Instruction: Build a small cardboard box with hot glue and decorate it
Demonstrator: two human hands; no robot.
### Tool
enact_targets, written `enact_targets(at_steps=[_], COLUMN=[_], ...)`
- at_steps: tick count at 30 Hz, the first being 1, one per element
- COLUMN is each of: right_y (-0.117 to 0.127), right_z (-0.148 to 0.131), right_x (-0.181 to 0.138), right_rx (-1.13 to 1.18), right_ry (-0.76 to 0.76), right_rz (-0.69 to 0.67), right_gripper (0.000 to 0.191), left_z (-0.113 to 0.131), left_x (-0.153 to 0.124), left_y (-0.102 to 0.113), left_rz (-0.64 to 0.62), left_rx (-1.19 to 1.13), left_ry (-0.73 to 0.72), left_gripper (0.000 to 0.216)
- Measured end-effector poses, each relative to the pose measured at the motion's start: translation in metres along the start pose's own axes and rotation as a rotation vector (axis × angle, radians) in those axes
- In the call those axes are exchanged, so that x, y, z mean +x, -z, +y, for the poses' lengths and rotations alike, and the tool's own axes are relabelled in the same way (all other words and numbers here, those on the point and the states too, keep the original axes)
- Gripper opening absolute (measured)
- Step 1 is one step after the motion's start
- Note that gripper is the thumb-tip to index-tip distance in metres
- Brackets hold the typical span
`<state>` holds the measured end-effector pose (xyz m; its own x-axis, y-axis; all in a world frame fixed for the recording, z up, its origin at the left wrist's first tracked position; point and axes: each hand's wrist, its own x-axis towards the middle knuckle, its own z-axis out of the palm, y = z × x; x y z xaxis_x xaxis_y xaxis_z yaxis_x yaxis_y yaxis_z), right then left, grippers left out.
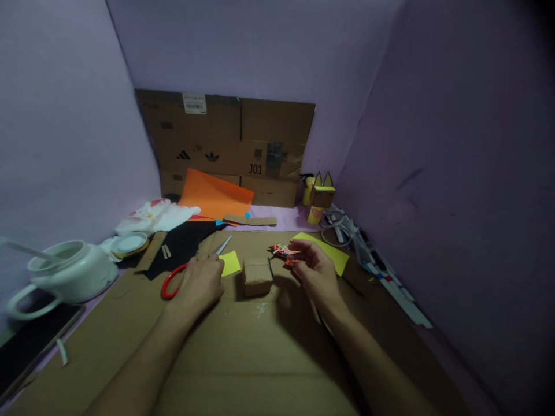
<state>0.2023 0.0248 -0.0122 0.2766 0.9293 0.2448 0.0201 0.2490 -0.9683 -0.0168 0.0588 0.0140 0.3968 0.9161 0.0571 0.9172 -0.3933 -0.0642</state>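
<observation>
My left hand (203, 278) is closed over the scissors (170, 282), whose red handle loop shows to its left and whose blades point away. Just beyond its fingers lies a small yellow paper square (230, 263). A small box wrapped in brown tape or cardboard (257, 278) sits between my hands. My right hand (318, 271) has its thumb and fingers curled around a small red, white and green patterned item (281, 249); its exact kind is unclear. A bit of orange-red shows at the thumb tip. A larger yellow sheet (336, 254) lies behind that hand.
A white pot (71, 271) and a dark flat device (39, 341) stand at left, near a round lid (129, 243). Orange paper (217, 196) and a cardboard strip (250, 221) lie behind. A cardboard figure (323, 199) and tape rings (336, 228) are at back right.
</observation>
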Motion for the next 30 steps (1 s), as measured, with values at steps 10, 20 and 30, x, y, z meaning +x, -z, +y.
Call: enact_targets(at_steps=[10,20,30], right_y=[-0.015,-0.014,-0.012], right_z=[0.032,0.005,0.026], right_x=[-0.011,-0.017,-0.014], right_rx=[-0.162,-0.23,-0.207], right_ry=[-0.001,0.117,0.076], right_rz=[-0.367,-0.348,-0.407], right_gripper=[0.087,0.071,0.096], left_z=[0.002,0.016,0.018], left_x=[-0.002,-0.005,-0.008], left_y=[0.0,-0.021,-0.016], left_rz=[0.139,0.033,0.0], left_rx=[-0.246,-0.929,-1.063], left_ry=[0.08,-0.09,0.01], left_gripper=[0.038,0.047,0.075])
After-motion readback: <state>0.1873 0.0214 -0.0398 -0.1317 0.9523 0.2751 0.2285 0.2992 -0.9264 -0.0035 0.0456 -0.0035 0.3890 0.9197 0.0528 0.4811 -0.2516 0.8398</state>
